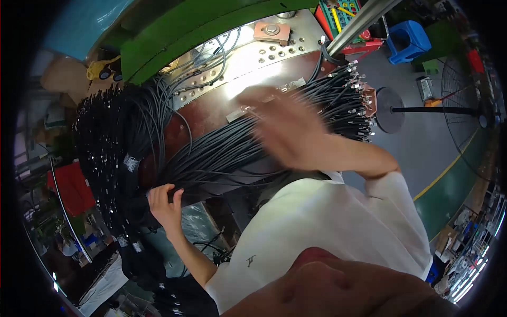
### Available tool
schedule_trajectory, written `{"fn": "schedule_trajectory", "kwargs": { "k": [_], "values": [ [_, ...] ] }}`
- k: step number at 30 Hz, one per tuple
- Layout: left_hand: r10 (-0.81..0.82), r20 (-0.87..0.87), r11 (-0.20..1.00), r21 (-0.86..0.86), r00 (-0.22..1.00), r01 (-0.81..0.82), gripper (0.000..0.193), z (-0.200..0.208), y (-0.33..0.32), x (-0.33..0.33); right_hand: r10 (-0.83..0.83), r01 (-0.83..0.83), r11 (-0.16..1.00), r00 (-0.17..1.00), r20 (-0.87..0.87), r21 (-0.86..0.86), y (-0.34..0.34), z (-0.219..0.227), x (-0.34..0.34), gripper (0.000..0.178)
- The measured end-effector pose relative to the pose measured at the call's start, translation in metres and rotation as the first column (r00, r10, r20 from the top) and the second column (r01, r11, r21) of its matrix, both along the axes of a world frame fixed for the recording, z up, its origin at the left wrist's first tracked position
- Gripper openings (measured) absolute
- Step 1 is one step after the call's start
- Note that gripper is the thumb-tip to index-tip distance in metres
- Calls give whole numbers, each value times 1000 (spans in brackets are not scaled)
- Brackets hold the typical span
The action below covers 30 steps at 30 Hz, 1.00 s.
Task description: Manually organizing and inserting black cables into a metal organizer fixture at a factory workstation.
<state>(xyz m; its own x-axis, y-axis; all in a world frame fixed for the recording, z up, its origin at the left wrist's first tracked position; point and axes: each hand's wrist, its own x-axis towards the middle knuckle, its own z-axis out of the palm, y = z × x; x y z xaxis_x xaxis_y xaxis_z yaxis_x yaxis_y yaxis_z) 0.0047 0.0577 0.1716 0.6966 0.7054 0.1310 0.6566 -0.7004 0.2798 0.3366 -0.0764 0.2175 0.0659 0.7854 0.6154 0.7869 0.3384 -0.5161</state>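
A thick bundle of black cables [227, 145] lies across the machine table, with small metal plug ends at its right. Over the middle of this bundle my right hand [288, 129] is smeared by motion. Whether its fingers hold anything cannot be made out. My left hand [166, 205] is at the table's near left edge, thumb and forefinger apart, with nothing visible between them. Close beside it hangs a large mass of black cables [108, 153] with many shiny tips. Beyond the right hand a small metal strip [293, 84] lies on the brown table surface [198, 117].
A green machine beam [190, 34] spans the far side above a perforated metal plate [248, 50]. A steel post [362, 26] rises at the far right. Beyond it are a blue stool [407, 42] and a black stand fan [459, 111] on the floor.
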Motion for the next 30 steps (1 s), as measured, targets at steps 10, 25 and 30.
{"fn": "schedule_trajectory", "kwargs": {
  "k": [10, 25, 30],
  "values": [
    [1, 285, 973, 221, 959, -66, 19, -34, 16, -59, 424, -372, 894, 881, 208, -250, 122, -55, -232, 19],
    [-50, 174, 864, 501, 984, -45, 14, -57, 23, -57, 482, -407, 875, 790, 379, -262, 96, -32, -108, 17],
    [-73, 183, 861, 508, 980, -31, 14, -60, 19, -44, 298, -347, 937, 715, 632, -49, 44, -4, -18, 13]
  ]
}}
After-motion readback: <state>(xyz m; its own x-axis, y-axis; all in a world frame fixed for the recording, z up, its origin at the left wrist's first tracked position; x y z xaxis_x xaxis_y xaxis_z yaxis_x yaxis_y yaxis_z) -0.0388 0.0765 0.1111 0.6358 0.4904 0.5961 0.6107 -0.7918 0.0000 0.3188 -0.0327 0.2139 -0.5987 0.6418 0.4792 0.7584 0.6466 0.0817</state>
